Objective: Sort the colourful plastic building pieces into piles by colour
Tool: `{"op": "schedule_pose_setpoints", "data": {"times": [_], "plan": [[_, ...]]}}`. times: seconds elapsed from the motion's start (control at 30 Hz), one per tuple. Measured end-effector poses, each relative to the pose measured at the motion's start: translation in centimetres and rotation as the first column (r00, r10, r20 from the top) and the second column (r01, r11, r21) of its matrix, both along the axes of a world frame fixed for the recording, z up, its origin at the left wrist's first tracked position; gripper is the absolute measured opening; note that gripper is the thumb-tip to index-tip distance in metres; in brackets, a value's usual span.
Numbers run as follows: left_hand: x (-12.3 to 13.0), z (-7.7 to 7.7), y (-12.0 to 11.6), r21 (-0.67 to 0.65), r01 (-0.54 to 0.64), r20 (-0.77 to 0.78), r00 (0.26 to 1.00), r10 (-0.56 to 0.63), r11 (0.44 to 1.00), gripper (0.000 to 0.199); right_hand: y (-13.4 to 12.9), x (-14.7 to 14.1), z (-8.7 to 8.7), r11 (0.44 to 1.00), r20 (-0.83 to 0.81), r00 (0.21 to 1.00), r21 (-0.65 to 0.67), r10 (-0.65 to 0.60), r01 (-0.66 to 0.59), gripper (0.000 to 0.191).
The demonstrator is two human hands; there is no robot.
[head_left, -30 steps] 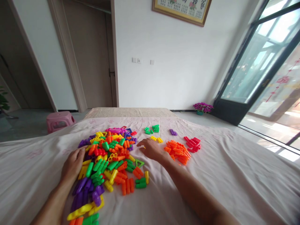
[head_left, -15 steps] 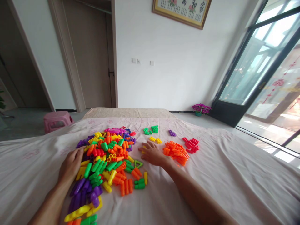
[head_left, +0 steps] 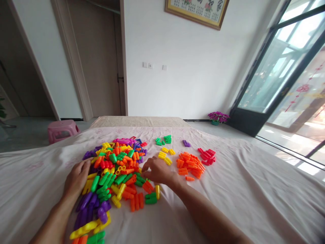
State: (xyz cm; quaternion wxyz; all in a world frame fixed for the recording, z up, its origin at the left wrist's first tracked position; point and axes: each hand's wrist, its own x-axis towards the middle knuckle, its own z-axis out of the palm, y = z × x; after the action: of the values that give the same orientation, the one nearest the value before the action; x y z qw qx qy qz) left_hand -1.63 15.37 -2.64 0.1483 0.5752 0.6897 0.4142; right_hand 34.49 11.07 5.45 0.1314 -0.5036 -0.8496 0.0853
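Note:
A mixed heap of plastic pieces [head_left: 106,183] in many colours lies on the cloth-covered surface [head_left: 228,200]. Resting against the heap's left edge is my left hand [head_left: 78,176], its fingertips hidden, so its grip is unclear. My right hand [head_left: 158,170] is at the heap's right edge with fingers curled down by a yellow piece; whether they hold it cannot be made out. Right of it lie an orange pile [head_left: 191,164] and red pieces [head_left: 207,156]. Beyond the hand are yellow pieces [head_left: 165,156], green pieces [head_left: 167,139] and a purple piece [head_left: 186,143].
A pink stool [head_left: 62,130] stands on the floor at the left. Purple flowers [head_left: 218,117] in a pot are by the wall at the right, near a dark-framed glass door [head_left: 254,112]. A framed picture [head_left: 195,13] hangs on the wall.
My right hand has moved left from the small yellow group to the heap, and its fingers have curled. More yellow pieces now show where it was. My left hand has stayed in place.

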Motion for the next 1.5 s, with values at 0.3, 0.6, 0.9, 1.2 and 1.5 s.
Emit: {"op": "schedule_pose_setpoints", "data": {"times": [0.3, 0.6, 0.9, 1.2, 1.5], "plan": [[-0.1, -0.2, 0.2, -0.004, -0.001, 0.009, 1.000, 0.001, 1.000, 0.055, -0.9, -3.9, 0.9, 0.996, 0.342, 0.939, -0.087, 0.045, -0.017, 0.043], [0.1, 0.0, 0.1, -0.006, -0.005, 0.009, 1.000, 0.005, 1.000, 0.056, 0.3, -0.8, 0.6, 0.985, 0.017, 0.999, -0.168, -0.030, 0.033, 0.033], [0.1, 0.0, 0.2, 0.008, 0.013, 0.020, 1.000, -0.014, 1.000, 0.055, 2.8, 2.4, -1.1, 0.894, -0.679, 0.685, -0.438, -0.265, -0.089, 0.019], [3.0, 4.4, -2.6, 0.431, -0.024, -0.079, 0.995, 0.064, 0.902, 0.043, 2.6, 1.3, -0.8, 0.854, -0.809, 0.442, -0.496, -0.387, -0.159, 0.024], [12.0, 8.6, -4.9, 0.091, 0.470, -0.095, 0.882, -0.462, 0.878, 0.042, 1.0, -0.7, -0.3, 0.865, -0.881, 0.334, -0.428, -0.335, -0.263, 0.034]]}}
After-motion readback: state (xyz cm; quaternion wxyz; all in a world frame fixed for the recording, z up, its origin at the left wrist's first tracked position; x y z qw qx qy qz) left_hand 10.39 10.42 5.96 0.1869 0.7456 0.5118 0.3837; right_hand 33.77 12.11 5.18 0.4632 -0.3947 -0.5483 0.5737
